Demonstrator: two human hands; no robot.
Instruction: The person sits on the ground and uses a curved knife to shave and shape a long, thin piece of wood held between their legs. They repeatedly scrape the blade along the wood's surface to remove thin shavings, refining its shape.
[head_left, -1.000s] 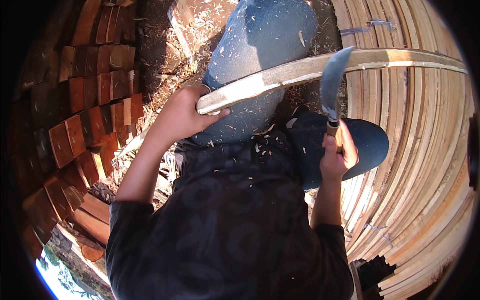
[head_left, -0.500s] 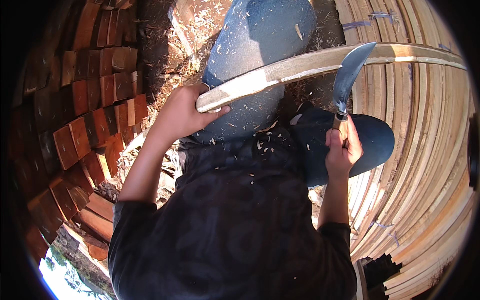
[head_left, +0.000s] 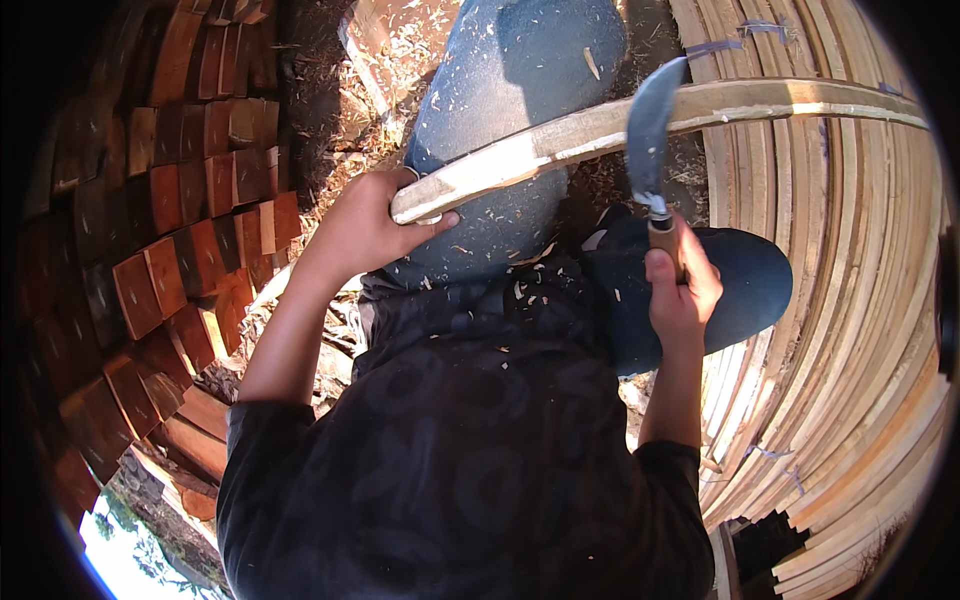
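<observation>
My left hand [head_left: 385, 225] is closed around the near-left end of a long wooden strip [head_left: 560, 142], its thumb below and the fingers hidden behind the wood. The strip crosses over my left thigh and reaches to the far right, over a stack of wood. In my right hand [head_left: 684, 278] is a curved-blade knife [head_left: 650, 130], gripped by its short wooden handle with the thumb along it. The dark blade points up and away, overlapping the strip in this view; whether it touches the wood I cannot tell. Pale shavings dot my jeans [head_left: 540, 60].
Stacked reddish-brown wood blocks [head_left: 160, 275] rise on the left. On the right lie many long pale strips [head_left: 800, 330], some tied with purplish bands [head_left: 712, 47]. Wood shavings [head_left: 375, 60] litter the ground beyond my legs.
My right hand has tilted the knife leftward, so the blade has shifted left along the strip. The left hand and the strip stay nearly where they were.
</observation>
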